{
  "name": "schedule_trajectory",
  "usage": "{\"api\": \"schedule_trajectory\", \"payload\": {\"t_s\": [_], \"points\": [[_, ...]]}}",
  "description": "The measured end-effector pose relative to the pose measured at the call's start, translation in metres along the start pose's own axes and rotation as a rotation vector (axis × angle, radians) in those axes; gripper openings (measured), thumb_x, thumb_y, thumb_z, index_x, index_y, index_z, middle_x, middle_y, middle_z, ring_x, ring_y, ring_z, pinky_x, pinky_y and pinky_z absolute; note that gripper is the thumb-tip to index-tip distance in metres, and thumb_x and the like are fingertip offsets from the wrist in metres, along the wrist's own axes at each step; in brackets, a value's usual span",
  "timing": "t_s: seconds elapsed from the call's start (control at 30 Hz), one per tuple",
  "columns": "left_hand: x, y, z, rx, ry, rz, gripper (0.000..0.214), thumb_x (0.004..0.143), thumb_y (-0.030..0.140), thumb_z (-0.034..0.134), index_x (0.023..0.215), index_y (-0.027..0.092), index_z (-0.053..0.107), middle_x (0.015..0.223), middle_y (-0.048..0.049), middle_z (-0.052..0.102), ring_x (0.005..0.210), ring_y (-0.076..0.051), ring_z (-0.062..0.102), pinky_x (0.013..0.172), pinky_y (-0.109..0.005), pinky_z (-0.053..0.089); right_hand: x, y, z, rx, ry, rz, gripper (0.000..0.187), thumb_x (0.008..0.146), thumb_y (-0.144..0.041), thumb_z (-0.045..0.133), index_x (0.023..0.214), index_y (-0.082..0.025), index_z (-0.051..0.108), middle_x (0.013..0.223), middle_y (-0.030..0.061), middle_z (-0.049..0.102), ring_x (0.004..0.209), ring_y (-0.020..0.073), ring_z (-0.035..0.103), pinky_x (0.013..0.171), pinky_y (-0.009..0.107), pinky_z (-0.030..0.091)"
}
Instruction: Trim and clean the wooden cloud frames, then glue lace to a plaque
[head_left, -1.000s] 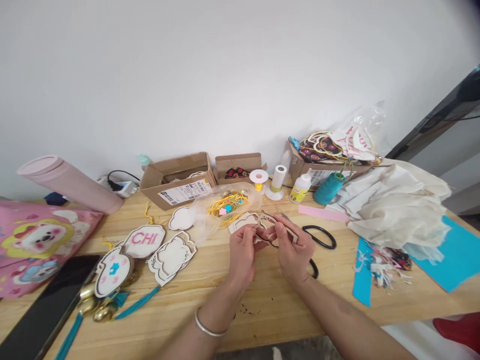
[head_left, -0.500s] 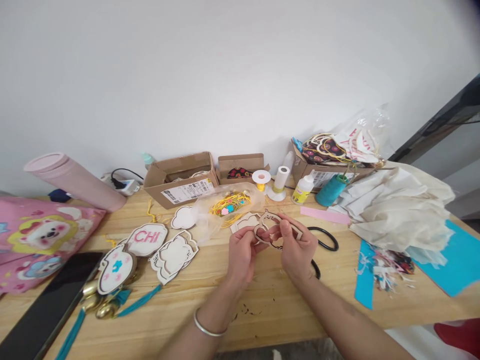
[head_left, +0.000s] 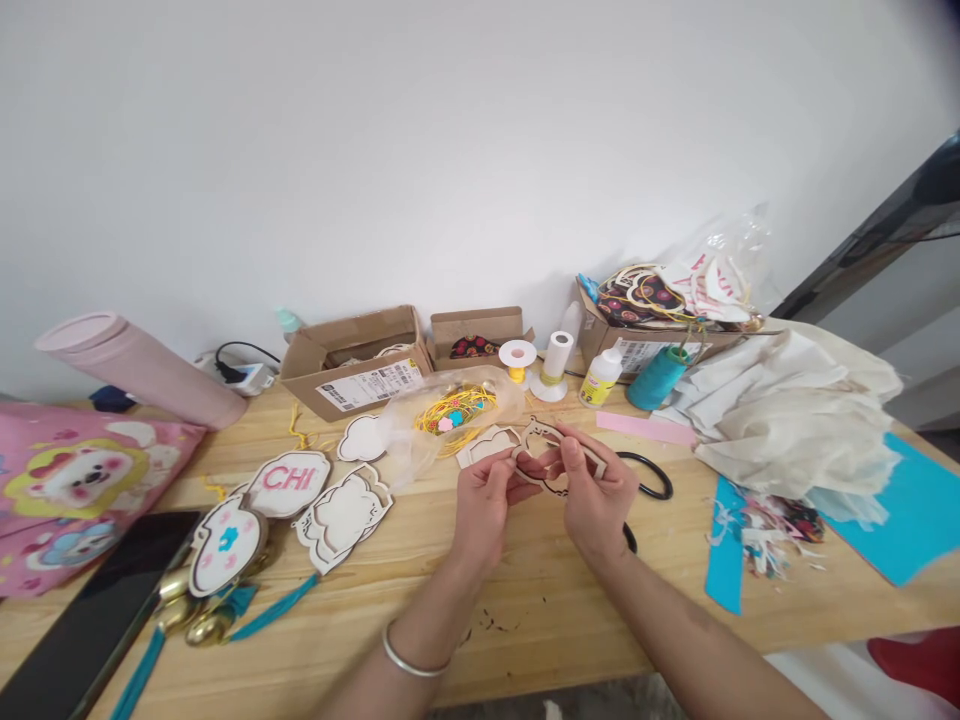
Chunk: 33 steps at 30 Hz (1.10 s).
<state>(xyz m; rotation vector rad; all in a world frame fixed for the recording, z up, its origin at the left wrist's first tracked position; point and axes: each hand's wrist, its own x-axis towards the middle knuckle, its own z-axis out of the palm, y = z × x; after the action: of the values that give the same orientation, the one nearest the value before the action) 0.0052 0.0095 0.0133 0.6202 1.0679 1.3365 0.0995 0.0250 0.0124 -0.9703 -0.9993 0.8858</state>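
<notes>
Thin wooden cloud-shaped frame (head_left: 551,462), held over pale wood table (head_left: 420,560).
Left hand (head_left: 484,505) and right hand (head_left: 596,500) both pinch its openwork outline; black-handled scissors (head_left: 646,478) lie just right.

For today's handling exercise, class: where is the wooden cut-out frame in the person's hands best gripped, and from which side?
Pinch the outer rim of the wooden frame at its two ends, coming in from left and right, as the left hand and right hand do. It is flat, thin and openwork, so its inner bars may not take pressure.
</notes>
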Motion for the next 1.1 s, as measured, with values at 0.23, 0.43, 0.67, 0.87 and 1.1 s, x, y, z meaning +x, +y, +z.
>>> {"api": "schedule_trajectory", "payload": {"t_s": [0.23, 0.43, 0.67, 0.87, 1.1], "points": [[0.0, 0.002, 0.0, -0.026, 0.004, -0.035, 0.014, 0.07, 0.022, 0.053, 0.066, 0.012, 0.062, 0.069, -0.0041, 0.067, 0.069, -0.017, 0.064, 0.065, -0.028, 0.05, -0.002, 0.001, -0.002, -0.076, 0.007, -0.051, 0.015, 0.076, -0.025, 0.057, 0.084, -0.02, 0.068, 0.057, -0.0009, 0.066, 0.045, 0.0104, 0.057, 0.045, 0.022, 0.047], [-0.001, 0.003, -0.002, -0.021, -0.052, 0.024, 0.022, 0.07, 0.027, 0.058, 0.083, 0.011, 0.065, 0.074, -0.0073, 0.069, 0.074, -0.018, 0.064, 0.069, -0.03, 0.05, 0.006, 0.008, 0.001, 0.124, 0.094, 0.181, 0.023, 0.075, -0.035, 0.058, 0.085, -0.017, 0.067, 0.065, 0.0028, 0.068, 0.052, 0.0132, 0.061, 0.043, 0.022, 0.045], [0.012, 0.018, -0.021, 0.355, -0.072, 0.157, 0.019, 0.069, 0.03, 0.058, 0.07, 0.013, 0.067, 0.063, -0.0024, 0.066, 0.06, -0.013, 0.06, 0.061, -0.024, 0.049, 0.031, 0.0, -0.008, 0.147, -0.158, 0.297, 0.021, 0.061, -0.029, 0.068, 0.082, -0.022, 0.068, 0.084, 0.0024, 0.069, 0.075, 0.0157, 0.063, 0.059, 0.024, 0.049], [0.017, 0.018, -0.027, 0.581, -0.183, 0.143, 0.02, 0.073, 0.027, 0.052, 0.075, 0.015, 0.068, 0.063, -0.0018, 0.066, 0.06, -0.012, 0.059, 0.056, -0.021, 0.046, 0.032, -0.005, -0.004, -0.281, -0.372, 0.263, 0.014, 0.057, -0.029, 0.069, 0.063, -0.016, 0.069, 0.058, 0.0013, 0.066, 0.053, 0.0134, 0.057, 0.049, 0.023, 0.044], [0.015, 0.01, -0.027, 0.519, -0.11, 0.2, 0.022, 0.071, 0.017, 0.045, 0.071, 0.012, 0.066, 0.056, -0.0002, 0.061, 0.054, -0.011, 0.056, 0.055, -0.022, 0.046, 0.015, -0.001, -0.001, -0.299, -0.293, 0.105, 0.012, 0.062, -0.027, 0.065, 0.063, -0.016, 0.07, 0.058, 0.0017, 0.068, 0.051, 0.014, 0.059, 0.048, 0.022, 0.046]]}}
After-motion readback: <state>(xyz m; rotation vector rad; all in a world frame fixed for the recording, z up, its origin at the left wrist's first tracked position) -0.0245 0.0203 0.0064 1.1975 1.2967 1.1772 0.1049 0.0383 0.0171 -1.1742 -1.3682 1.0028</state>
